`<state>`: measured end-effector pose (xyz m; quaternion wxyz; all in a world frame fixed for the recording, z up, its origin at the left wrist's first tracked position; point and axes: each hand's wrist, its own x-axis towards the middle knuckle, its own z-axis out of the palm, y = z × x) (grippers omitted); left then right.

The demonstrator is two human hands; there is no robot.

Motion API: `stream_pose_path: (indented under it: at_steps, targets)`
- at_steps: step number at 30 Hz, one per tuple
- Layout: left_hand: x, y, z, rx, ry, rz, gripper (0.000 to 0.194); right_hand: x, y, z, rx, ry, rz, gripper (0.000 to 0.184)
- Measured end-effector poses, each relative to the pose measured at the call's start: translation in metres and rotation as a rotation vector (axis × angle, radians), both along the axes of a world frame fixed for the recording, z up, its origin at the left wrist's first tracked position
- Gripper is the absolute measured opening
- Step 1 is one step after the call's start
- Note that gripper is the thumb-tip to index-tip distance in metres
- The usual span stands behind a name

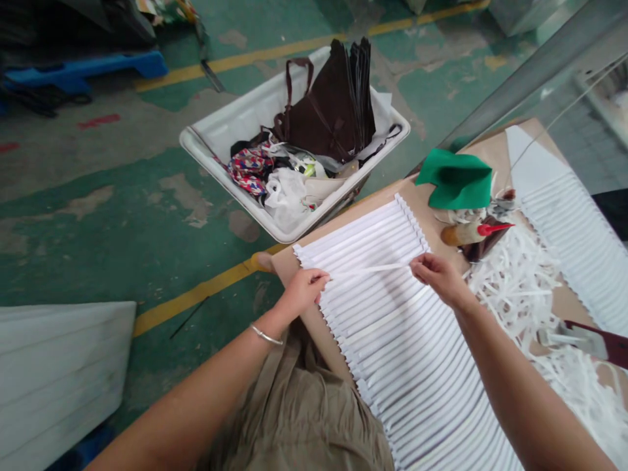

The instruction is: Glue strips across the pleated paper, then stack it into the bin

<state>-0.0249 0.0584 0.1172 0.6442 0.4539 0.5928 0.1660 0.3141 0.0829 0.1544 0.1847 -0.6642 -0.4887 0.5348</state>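
A narrow white strip (373, 269) is stretched between my two hands, over a long row of overlapping white folded sheets (422, 340). My left hand (308, 288) pinches the strip's left end, beside the left edge of the row. At the other end, my right hand (436, 275) is closed on the strip near the row's right edge. The sheets overlap closely, with small notched ends along both sides. They lie on a brown board (338, 353) that covers the table. What the strip is made of, I cannot tell.
A white tub (216, 157) with dark brown bags (324, 104) stands beyond the table. To the right lie a glue bottle with a red tip (464, 233), green cloth (456, 180), a heap of white strips (515, 275) and a second row of sheets (574, 242).
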Motion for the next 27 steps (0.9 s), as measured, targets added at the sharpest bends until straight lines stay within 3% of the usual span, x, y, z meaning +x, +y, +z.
stream_pose_path:
  at_steps: [6, 10, 14, 20, 27]
  targets:
    - [-0.016, 0.013, -0.014, 0.003, 0.106, 0.209, 0.018, 0.014, 0.063, -0.044, 0.021, 0.012, -0.242, 0.042]
    - [-0.011, 0.025, -0.02, 0.019, 0.217, 0.288, 0.017, 0.015, 0.099, -0.065, 0.073, -0.075, -0.182, 0.039]
    - [-0.009, 0.036, -0.036, 0.007, 0.331, 0.285, 0.017, 0.016, 0.127, -0.088, 0.116, -0.201, -0.08, 0.034]
    - [-0.01, 0.04, -0.059, 0.103, 0.6, 0.24, 0.018, 0.011, 0.147, -0.113, 0.185, -0.364, -0.066, 0.031]
    - [-0.009, 0.041, -0.057, 0.175, 0.695, 0.211, 0.02, 0.009, 0.151, -0.131, 0.253, -0.463, -0.025, 0.031]
